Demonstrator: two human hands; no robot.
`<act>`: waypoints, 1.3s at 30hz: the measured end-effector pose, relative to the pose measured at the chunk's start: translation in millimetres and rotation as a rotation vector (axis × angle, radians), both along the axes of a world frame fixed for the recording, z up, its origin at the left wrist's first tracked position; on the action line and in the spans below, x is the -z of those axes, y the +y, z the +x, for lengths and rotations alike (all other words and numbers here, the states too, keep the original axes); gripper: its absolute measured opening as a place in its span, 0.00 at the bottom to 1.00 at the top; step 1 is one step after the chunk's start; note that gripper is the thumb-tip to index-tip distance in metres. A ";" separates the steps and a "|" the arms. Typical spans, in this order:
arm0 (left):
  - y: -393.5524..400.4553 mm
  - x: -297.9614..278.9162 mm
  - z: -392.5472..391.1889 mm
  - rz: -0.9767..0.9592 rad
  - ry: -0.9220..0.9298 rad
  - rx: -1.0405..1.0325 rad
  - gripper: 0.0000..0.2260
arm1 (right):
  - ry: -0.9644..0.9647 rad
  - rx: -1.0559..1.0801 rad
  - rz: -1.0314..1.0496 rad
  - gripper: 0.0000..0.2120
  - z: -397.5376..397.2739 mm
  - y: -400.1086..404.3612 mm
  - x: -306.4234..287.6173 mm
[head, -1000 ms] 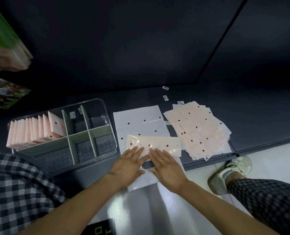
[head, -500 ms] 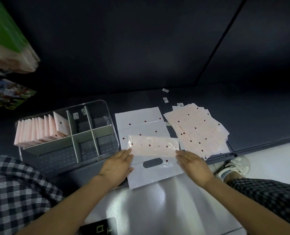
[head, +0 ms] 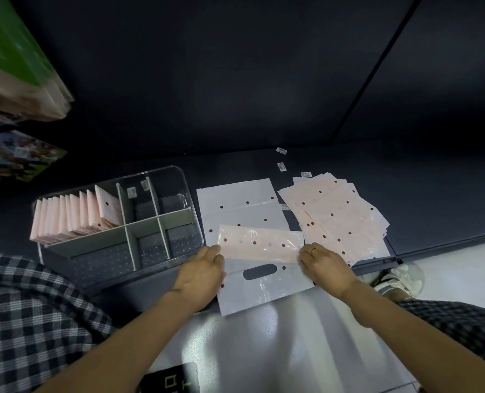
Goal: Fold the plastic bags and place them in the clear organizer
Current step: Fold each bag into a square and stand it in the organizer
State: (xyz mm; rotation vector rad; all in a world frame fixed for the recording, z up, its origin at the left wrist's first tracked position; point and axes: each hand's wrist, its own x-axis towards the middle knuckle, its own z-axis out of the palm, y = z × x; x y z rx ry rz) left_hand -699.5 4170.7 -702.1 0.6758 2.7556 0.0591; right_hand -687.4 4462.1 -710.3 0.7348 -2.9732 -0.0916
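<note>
A pink plastic bag (head: 261, 243) with dark red dots lies folded into a long strip across a flat white bag (head: 264, 293) that has an oval handle hole. My left hand (head: 204, 269) pinches the strip's left end. My right hand (head: 325, 265), wearing a ring, pinches its right end. The clear organizer (head: 178, 173) sits to the left. Its back-left compartment holds a row of several folded pink bags (head: 74, 217) standing on edge; its other compartments hold no bags. A loose pile of unfolded pink bags (head: 334, 214) lies to the right.
Everything rests on a dark platform (head: 448, 194) whose front edge runs past my right hand. Small white labels (head: 281, 150) lie behind the bags. A shoe (head: 400, 279) stands on the pale floor at right. Green and printed packages (head: 8, 66) hang at upper left.
Both hands slid apart from the middle of the strip to its two ends, uncovering the white bag's handle hole. Flat fingers now curl onto the strip's ends.
</note>
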 end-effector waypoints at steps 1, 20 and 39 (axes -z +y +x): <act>1.5 0.2 -0.1 0.015 0.007 0.007 0.15 | -0.012 0.016 -0.042 0.15 -0.9 -1.5 -3.4; 35.5 7.2 33.7 0.374 -0.173 0.010 0.15 | -0.248 -0.106 -0.304 0.08 33.2 -82.1 -63.2; 31.0 9.5 17.8 0.952 -0.552 -0.918 0.11 | -0.785 0.596 -0.813 0.10 -31.9 -85.7 -5.7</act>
